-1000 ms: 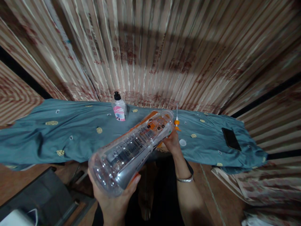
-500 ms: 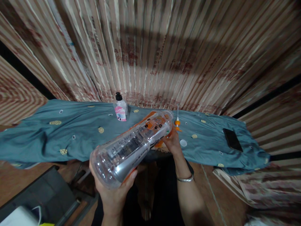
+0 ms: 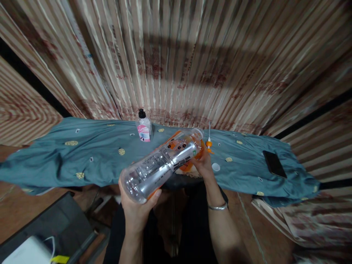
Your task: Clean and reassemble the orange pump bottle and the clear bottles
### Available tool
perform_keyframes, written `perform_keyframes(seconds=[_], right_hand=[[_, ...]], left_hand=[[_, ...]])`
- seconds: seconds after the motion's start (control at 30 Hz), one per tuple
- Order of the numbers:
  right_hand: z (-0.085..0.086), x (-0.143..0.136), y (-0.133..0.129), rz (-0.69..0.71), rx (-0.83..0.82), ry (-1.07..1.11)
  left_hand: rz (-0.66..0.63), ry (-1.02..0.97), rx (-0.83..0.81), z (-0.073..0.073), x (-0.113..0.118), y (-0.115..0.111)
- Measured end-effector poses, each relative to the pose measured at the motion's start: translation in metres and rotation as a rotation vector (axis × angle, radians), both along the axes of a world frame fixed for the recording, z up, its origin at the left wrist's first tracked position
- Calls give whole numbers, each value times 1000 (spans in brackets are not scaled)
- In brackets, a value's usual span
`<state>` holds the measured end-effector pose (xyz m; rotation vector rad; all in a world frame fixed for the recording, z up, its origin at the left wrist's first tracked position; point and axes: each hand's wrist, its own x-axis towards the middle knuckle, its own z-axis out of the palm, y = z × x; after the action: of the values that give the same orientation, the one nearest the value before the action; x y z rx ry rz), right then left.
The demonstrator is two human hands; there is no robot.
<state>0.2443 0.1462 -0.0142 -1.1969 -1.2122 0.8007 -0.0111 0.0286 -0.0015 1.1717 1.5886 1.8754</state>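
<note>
My left hand (image 3: 136, 209) is wrapped round the base of a large clear plastic bottle (image 3: 162, 165) with an orange and silver label. The bottle tilts, its neck pointing up and away to the right. Close under the neck, my right hand (image 3: 204, 161) grips an orange bottle (image 3: 188, 166), mostly hidden behind the clear one. Whether the two mouths touch I cannot tell. Just beyond my right hand lies an orange and white pump head (image 3: 209, 144) with a thin tube. Beside my right wrist is a white round cap (image 3: 216, 167).
A teal cloth with pineapple prints covers the table (image 3: 99, 157). A small bottle with a black top and pink label (image 3: 143, 128) stands at the back. A black phone (image 3: 274, 164) lies right. Striped curtains (image 3: 170, 66) hang behind; a dark stool-like surface (image 3: 55, 220) is lower left.
The base of the clear bottle and my left hand have shifted right and slightly up. My right hand has barely moved and keeps its grip. The view has shifted slightly.
</note>
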Motion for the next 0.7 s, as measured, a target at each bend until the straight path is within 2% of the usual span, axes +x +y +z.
perform_keyframes(seconds=[0.1,0.27,0.5,0.7], right_hand=[[1,-1,0,10,0,25],[3,-1,2,3,9,79],[1,-6,-1,-25,-22,86],[-2,-7,-3,-51,-35,56]], left_hand=[[-26,-199,-71,-6,-1,2],[-97,-342,-111,-23,2,4],[-266,-614,-164,-52,22,13],[-391,-774,-165,-54,32,16]])
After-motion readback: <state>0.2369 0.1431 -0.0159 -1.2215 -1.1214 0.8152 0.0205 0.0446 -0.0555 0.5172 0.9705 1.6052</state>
